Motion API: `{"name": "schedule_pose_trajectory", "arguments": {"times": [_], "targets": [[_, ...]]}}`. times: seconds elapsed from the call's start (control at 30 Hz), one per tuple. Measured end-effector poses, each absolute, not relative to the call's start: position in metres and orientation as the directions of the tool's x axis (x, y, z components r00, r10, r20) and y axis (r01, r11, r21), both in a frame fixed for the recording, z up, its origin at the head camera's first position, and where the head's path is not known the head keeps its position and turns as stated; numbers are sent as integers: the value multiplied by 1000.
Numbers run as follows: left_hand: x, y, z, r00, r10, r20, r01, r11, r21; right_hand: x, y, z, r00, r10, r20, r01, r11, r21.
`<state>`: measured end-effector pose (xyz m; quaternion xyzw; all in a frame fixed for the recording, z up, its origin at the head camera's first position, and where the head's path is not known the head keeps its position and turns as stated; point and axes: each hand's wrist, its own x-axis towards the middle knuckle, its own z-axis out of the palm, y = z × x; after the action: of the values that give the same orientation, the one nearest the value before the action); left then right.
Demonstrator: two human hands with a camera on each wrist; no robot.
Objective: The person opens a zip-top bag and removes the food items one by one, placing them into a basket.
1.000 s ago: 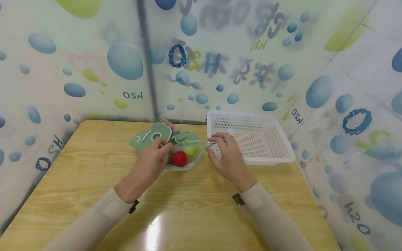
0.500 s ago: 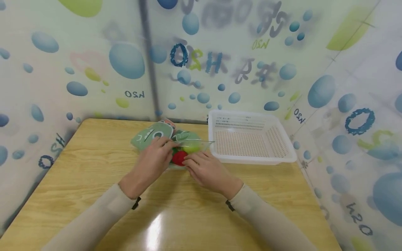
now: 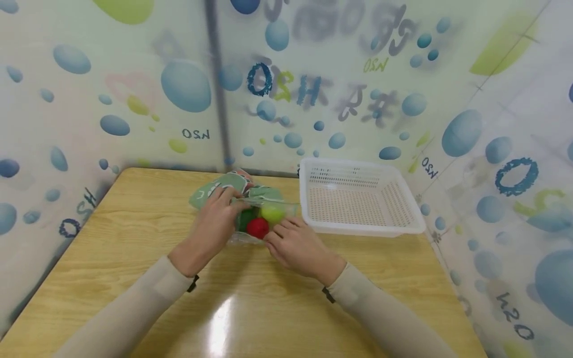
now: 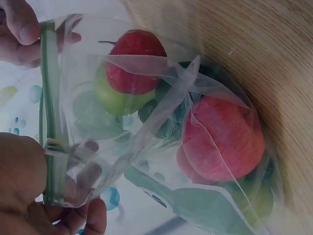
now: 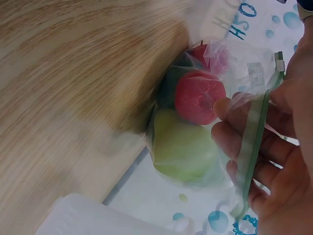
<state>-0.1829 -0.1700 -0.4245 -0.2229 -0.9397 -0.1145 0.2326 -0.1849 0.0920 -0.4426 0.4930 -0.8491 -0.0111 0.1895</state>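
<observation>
Clear zip bag [image 4: 146, 129] held mouth-up, zip edge [image 4: 52, 107] left-right, pinched by left hand [image 3: 209, 226] and, apparently, right hand [image 3: 302, 248]. Opened wider than half a second ago.

Head view: illumination moderate and even. A white glare streak [image 3: 221, 325] marks the tabletop [image 3: 286, 313] on the wearer's side of the plastic bag [image 3: 243, 239]; soft shadows [image 3: 230, 263] fall between. Beyond the bag, wide-angle distortion tilts the walls [image 3: 286, 144]. Left wrist view: dim, hazy. Right wrist view: soft focus, fine detail smeared around the bag
</observation>
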Motion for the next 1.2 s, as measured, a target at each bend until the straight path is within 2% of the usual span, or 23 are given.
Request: {"name": "schedule_pose_trajectory", "arguments": {"times": [0.13, 0.27, 0.47, 0.63, 0.93, 1.03, 1.2], "targets": [[-185, -169, -424, -831, 320, 455, 408, 907, 107, -183, 94, -441, -465, -837, 289, -839, 521, 159], [-187, -170, -424, -861, 271, 430, 365, 918, 154, -181, 96, -441, -474, -834, 283, -840, 524, 141], [-190, -170, -426, -854, 266, 446, 406, 878, 254, -180, 98, -442, -492, -825, 278, -831, 540, 133], [-192, -167, -429, -866, 282, 413, 430, 842, 327, -182, 97, -441, -519, -806, 286, -814, 568, 123], [-200, -166, -431, -873, 308, 378, 443, 825, 351, -193, 89, -429, -592, -767, 248, -799, 599, -54], [-201, -167, -433, -879, 309, 362, 435, 830, 349, -197, 83, -427, -591, -777, 215, -800, 599, -33], [-202, -165, -434, -897, 304, 321, 409, 846, 343, -202, 69, -435, -592, -792, 152, -793, 606, 69]]}}
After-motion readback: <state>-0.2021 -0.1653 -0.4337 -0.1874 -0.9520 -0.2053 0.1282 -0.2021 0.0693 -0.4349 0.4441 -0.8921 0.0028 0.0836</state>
